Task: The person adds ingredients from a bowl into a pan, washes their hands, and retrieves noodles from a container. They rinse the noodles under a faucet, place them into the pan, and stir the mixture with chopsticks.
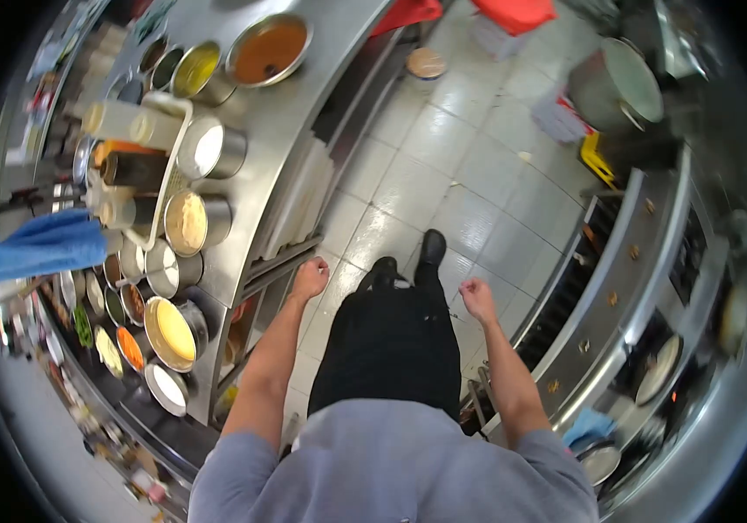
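Observation:
My left hand (311,278) hangs beside the steel counter (247,174), its fingers curled in with nothing visible in them. On the other side of my body, my right hand (478,301) is loosely closed over the floor, touching nothing. The counter edge is what lies closest to my left hand. Metal pots stand on it, among them a pot of yellow liquid (176,331), a pot of pale paste (190,223) and a pot of white contents (210,150). The stove front (604,301) is nearest to my right hand.
A wide bowl of brown sauce (271,50) and a white rack of squeeze bottles (173,161) stand on the counter. A blue cloth (38,247) hangs at left. Ahead, a large stockpot (615,87) and a lidded tub (426,64) flank the tiled floor (430,139).

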